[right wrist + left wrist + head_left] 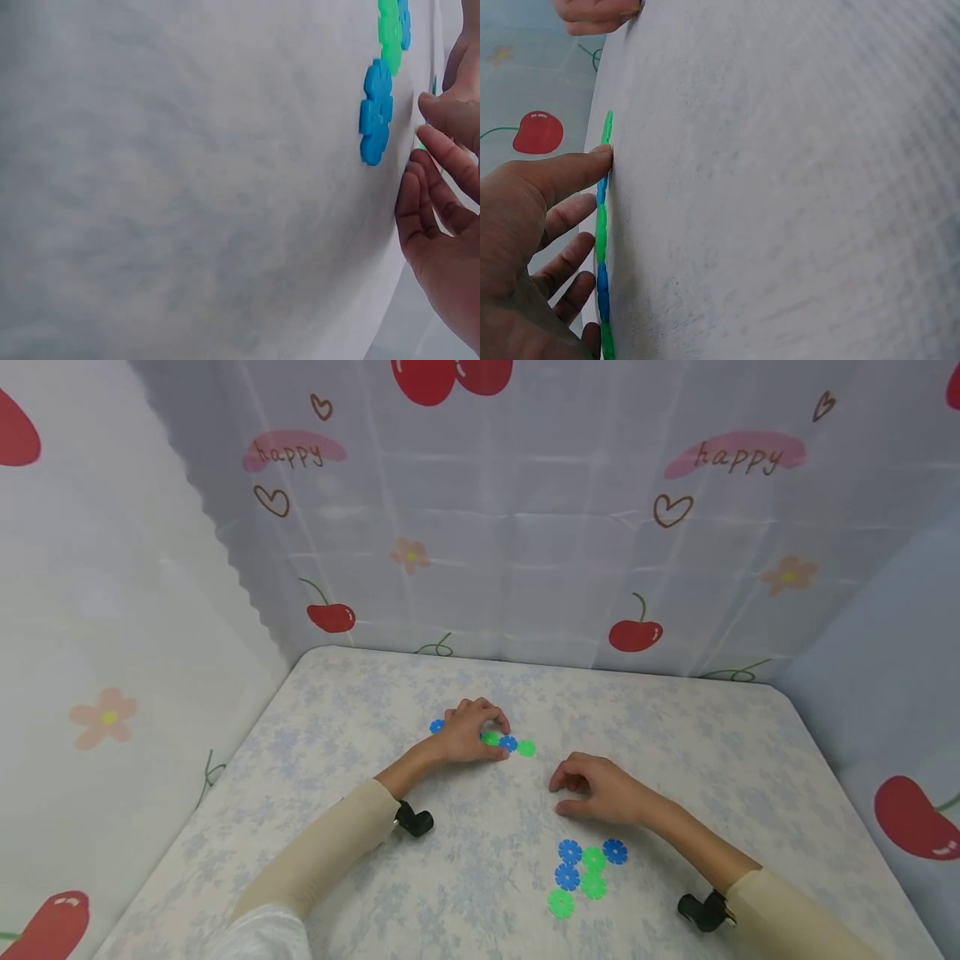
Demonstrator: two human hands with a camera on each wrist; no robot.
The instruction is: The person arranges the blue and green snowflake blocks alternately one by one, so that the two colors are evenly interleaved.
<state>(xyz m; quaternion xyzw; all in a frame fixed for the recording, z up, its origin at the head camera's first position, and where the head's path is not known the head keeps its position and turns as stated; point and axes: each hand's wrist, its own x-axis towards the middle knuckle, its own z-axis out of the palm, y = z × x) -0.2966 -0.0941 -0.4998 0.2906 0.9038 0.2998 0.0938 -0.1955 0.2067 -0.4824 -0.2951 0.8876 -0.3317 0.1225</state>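
Note:
A row of blue and green notched discs lies flat near the table's middle, ending in a green disc (527,748). Over this row is my left hand (468,732), covering part of it; thumb and index finger stand at either side of a blue disc (507,743). In the left wrist view the thumb of my left hand (517,232) touches the row's edge, below the end green disc (607,124), the other fingers spread. My right hand (600,789), loosely curled, holds nothing, right of the row. Its fingertips (409,195) are low at the tabletop in the right wrist view.
Nearer the body than my right hand lies a loose group of several discs, among them a blue disc (615,852) and a green disc (561,903). A printed curtain (525,543) stands behind the table (360,693) and at its sides.

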